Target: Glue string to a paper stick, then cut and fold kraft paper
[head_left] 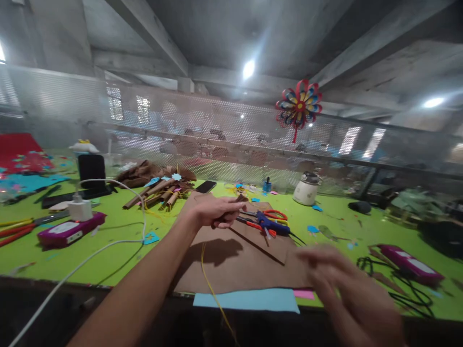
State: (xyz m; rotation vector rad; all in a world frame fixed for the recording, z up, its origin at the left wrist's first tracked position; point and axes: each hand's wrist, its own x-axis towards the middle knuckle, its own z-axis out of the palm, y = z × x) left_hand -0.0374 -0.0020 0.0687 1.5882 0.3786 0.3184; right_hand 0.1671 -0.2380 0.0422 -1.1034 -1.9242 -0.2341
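My left hand (220,212) is closed over the brown board, its fingers curled round a small brown piece (241,198) that looks like paper and pokes out above them. A thin dark brown strip (258,246) runs from below this hand down to the right across the brown sheet (231,274); whether the hand grips it I cannot tell. Just beyond the fingers lie a blue glue gun (273,224) and red-handled scissors (275,214). To the right, my right hand (350,284) is raised near the table's front edge, its fingers smeared by motion. A yellow cord (208,279) hangs over the sheet's front edge.
Brown paper rolls (162,193) and a black phone (206,186) lie behind on the green table (119,219). Purple power strips (72,231) and a white cable (90,258) are left, with another purple strip (410,262) right. A white jar (306,189) stands near the mesh screen (202,130).
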